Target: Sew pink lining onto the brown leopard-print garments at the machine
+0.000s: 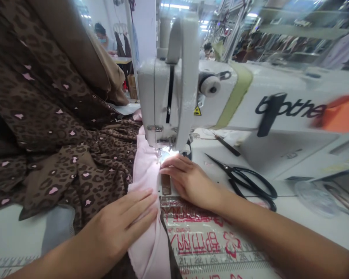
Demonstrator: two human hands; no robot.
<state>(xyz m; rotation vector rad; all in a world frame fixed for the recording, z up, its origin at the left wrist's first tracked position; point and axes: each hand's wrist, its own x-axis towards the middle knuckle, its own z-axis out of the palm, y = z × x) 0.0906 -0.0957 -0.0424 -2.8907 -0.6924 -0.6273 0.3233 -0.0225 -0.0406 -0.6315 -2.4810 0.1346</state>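
Observation:
A strip of pale pink fabric [147, 170] runs from the front edge up under the needle of a white sewing machine [163, 100]. My left hand [119, 221] lies flat on this strip, fingers stretched toward the needle. Close to the lit presser foot [159, 155], my right hand [189, 178] rests at the strip's right edge; its fingers are together and bent, and their tips are partly hidden, so I cannot see whether they pinch the edge. Brown leopard-print fabric [84, 166] with pink spots lies bunched along the strip's left side.
Black-handled scissors [244, 174] lie right of my right hand, with a thin dark-handled tool [227, 145] behind them. A printed clear plastic sheet [197, 236] and a ruler scale [221, 259] cover the front. More fabric hangs at the left. Other people sit in the background.

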